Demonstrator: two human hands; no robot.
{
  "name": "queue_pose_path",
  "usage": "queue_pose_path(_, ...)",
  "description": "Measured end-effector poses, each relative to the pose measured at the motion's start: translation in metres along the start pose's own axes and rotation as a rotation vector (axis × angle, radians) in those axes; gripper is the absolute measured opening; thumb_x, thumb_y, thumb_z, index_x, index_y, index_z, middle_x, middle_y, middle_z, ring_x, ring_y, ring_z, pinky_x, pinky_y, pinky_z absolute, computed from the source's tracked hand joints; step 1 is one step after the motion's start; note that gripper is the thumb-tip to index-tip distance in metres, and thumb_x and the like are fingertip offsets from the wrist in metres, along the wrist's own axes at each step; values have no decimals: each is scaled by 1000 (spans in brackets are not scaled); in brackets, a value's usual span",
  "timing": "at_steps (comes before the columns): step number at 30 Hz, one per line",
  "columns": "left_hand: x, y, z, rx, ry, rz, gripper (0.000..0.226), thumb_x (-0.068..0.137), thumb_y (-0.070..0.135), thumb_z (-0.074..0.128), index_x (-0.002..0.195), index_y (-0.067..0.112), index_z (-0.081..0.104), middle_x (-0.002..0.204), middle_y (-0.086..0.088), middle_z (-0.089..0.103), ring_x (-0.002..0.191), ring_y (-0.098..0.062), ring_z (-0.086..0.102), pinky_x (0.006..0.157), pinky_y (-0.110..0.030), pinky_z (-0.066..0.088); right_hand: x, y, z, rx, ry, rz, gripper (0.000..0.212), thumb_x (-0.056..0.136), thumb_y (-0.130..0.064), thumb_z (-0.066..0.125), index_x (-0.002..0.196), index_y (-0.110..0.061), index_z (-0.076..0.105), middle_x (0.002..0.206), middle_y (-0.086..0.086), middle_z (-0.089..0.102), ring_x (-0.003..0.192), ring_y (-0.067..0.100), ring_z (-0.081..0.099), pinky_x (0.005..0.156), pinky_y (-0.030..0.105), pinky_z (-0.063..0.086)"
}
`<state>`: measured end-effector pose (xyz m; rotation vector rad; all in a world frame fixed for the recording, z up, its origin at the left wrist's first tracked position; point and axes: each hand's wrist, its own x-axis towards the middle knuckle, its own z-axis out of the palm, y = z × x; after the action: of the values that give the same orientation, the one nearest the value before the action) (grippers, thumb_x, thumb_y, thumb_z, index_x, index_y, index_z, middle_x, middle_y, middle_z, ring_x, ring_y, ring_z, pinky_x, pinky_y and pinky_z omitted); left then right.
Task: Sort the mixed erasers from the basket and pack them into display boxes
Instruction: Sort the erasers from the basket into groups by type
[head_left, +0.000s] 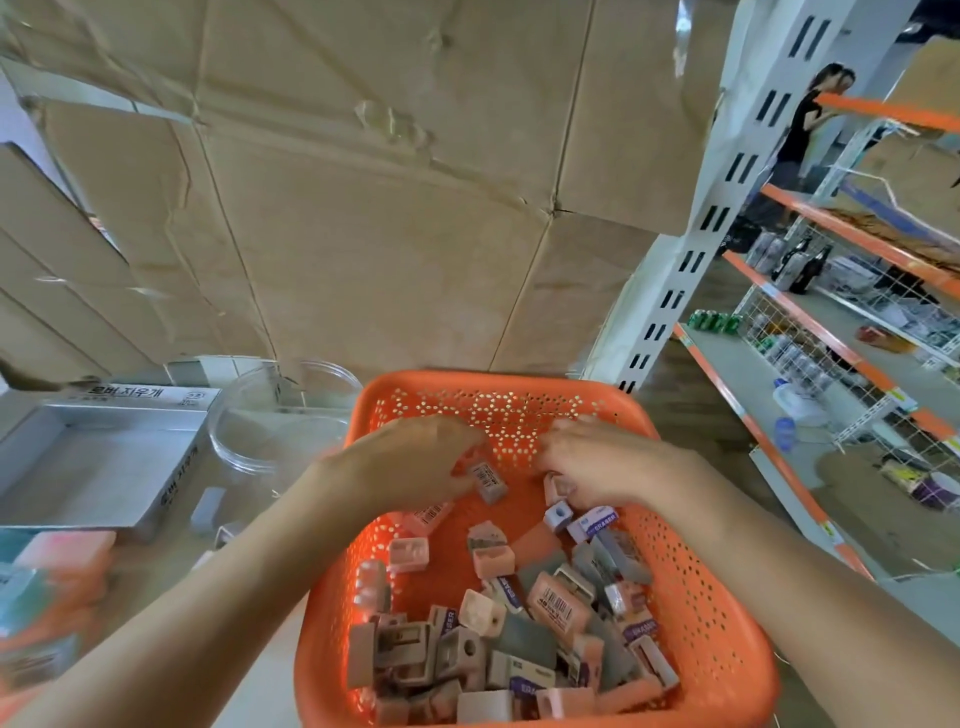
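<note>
An orange perforated basket (717, 613) sits in front of me, holding several mixed erasers (519, 639) heaped toward its near side. My left hand (410, 467) reaches into the far part of the basket, its fingers closed on a grey barcoded eraser (488, 480). My right hand (602, 465) is beside it, fingers curled around a pinkish eraser (558, 491). An open silver display box (98, 462) with Korean lettering stands to the left and looks bare inside.
A clear round plastic container (275, 415) stands between the display box and the basket. Blurred colourful eraser packs (52, 597) lie at the near left. Cardboard cartons (363, 182) form a wall behind. Orange-edged shelves (831, 332) with goods and a person stand to the right.
</note>
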<state>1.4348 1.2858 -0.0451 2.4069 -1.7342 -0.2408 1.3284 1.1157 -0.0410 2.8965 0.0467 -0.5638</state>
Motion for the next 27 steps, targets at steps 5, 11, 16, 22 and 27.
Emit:
queue_pose_path(5,-1,1,-1,-9,-29,-3,27,89,32,51,113,21,55,115,5,58,102,-14,55,86,-32,46,-1,-2,-2,-37,27,13,22,83,-15,60,104,-13,61,103,1,54,103,18,46,91,29,34)
queue_pose_path(11,-3,0,-1,-10,-41,-10,28,88,32,51,113,21,55,115,5,59,102,-15,56,87,-36,48,-6,-7,-7,11,121,44,17,82,-28,65,94,-17,62,93,-1,52,91,18,47,76,26,32)
queue_pose_path(16,-3,-1,0,-35,-44,-9,27,88,31,53,114,22,56,114,5,60,99,-13,57,85,-34,49,-11,-10,-8,29,77,27,12,84,-21,62,95,-17,65,78,-6,56,72,9,53,58,20,38)
queue_pose_path(22,-5,3,-3,-39,-53,6,30,88,29,53,118,25,56,116,7,60,104,-13,56,88,-33,48,-24,-9,-19,227,236,169,18,82,-43,65,92,-28,64,82,-13,60,75,3,53,65,20,37)
queue_pose_path(27,-8,5,-8,-154,-60,37,25,87,24,57,112,23,60,105,8,64,95,-8,60,85,-29,50,-55,-24,-22,504,365,270,12,82,-37,67,79,-28,60,68,-16,53,60,-4,47,51,16,27)
